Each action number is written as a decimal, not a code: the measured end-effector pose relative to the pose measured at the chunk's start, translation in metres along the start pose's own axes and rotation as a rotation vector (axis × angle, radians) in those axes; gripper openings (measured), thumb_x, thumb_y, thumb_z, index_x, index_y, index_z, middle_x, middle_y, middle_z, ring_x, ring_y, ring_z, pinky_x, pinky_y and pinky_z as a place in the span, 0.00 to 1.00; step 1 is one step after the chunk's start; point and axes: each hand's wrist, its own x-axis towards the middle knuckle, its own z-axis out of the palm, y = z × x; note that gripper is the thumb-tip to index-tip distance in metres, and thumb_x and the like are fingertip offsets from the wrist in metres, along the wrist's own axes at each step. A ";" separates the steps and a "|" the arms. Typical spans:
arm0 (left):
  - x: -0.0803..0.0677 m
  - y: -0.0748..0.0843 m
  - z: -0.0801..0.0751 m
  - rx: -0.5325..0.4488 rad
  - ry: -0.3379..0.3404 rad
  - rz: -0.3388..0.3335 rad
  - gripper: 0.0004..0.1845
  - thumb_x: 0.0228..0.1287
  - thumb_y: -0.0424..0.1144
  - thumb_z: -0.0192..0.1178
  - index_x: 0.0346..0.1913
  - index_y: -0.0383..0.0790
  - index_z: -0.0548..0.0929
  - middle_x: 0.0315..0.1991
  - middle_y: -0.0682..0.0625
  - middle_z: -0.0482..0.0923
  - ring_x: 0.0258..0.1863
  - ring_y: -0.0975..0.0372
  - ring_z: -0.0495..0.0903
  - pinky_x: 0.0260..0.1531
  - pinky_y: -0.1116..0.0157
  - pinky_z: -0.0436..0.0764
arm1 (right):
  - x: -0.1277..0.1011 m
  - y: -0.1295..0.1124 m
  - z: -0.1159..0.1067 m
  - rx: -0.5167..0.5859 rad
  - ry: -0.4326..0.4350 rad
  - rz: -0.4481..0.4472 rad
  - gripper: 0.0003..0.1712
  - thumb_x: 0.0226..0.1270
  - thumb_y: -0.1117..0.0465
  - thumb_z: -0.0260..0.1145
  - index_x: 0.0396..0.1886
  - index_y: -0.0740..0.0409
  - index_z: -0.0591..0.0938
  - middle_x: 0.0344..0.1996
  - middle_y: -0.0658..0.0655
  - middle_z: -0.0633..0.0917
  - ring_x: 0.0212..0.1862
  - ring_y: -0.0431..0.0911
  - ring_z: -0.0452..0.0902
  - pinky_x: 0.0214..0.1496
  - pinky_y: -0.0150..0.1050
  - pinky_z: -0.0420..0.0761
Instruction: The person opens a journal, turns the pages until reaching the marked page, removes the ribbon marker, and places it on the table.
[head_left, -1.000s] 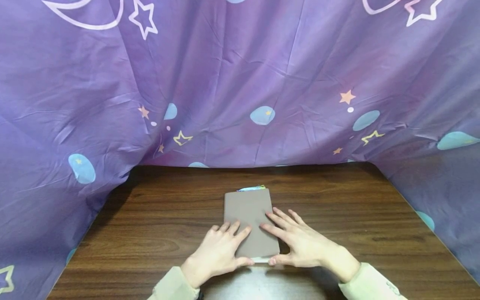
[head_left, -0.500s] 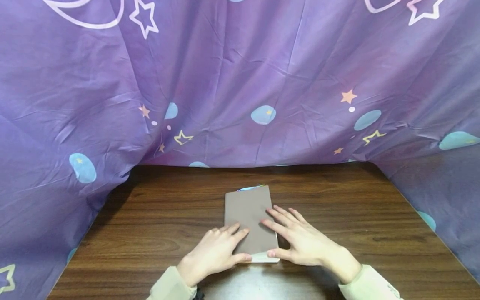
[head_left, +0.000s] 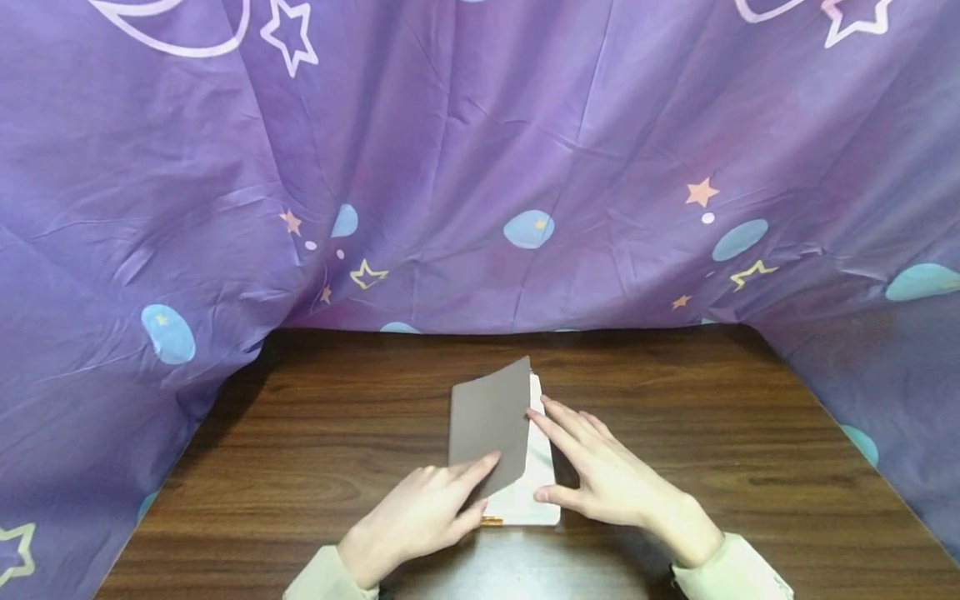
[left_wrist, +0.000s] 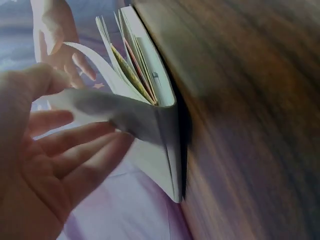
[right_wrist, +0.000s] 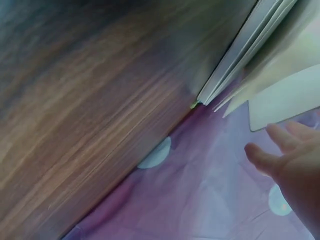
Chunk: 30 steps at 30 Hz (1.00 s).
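Observation:
A thin notebook (head_left: 491, 417) with a grey-brown cover lies on the wooden table (head_left: 712, 433), spine to the left. Its cover stands lifted and bent, baring a white page (head_left: 536, 492). My left hand (head_left: 435, 504) holds the cover's near corner between thumb and fingers; in the left wrist view the cover (left_wrist: 115, 112) runs between the thumb and fingers of that hand (left_wrist: 55, 150). My right hand (head_left: 592, 475) lies flat with straight fingers on the white page, beside the cover's free edge. The right wrist view shows this hand (right_wrist: 285, 155) below the fanned pages (right_wrist: 250, 60).
A purple cloth (head_left: 480, 167) printed with stars and blue dots hangs behind the table and drapes down both sides. Coloured slips (left_wrist: 127, 75) sit between the notebook's pages. Bare wood stretches left and right of the notebook.
The notebook was closed and flat under both hands. Now the cover has risen from its right edge, exposing the white page, and the right fingers have slid onto that page.

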 end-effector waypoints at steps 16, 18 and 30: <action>0.000 0.018 0.004 -0.062 0.295 -0.077 0.50 0.49 0.26 0.59 0.77 0.41 0.52 0.74 0.42 0.58 0.33 0.62 0.79 0.25 0.77 0.78 | -0.002 -0.007 0.001 0.008 -0.193 0.020 0.41 0.63 0.42 0.66 0.72 0.53 0.68 0.73 0.64 0.61 0.74 0.58 0.53 0.70 0.64 0.54; 0.001 0.019 0.002 -0.076 0.328 -0.076 0.49 0.48 0.24 0.59 0.77 0.39 0.54 0.73 0.41 0.58 0.33 0.63 0.78 0.24 0.79 0.76 | -0.002 -0.008 0.001 0.019 -0.246 0.037 0.41 0.63 0.43 0.67 0.72 0.52 0.68 0.74 0.63 0.59 0.74 0.60 0.51 0.70 0.66 0.54; 0.007 0.008 -0.021 0.233 0.394 -0.020 0.35 0.46 0.28 0.65 0.64 0.35 0.74 0.69 0.44 0.66 0.70 0.52 0.62 0.55 0.54 0.77 | -0.001 -0.010 0.006 0.028 -0.343 0.058 0.45 0.60 0.38 0.67 0.74 0.50 0.66 0.76 0.59 0.56 0.74 0.61 0.49 0.69 0.68 0.54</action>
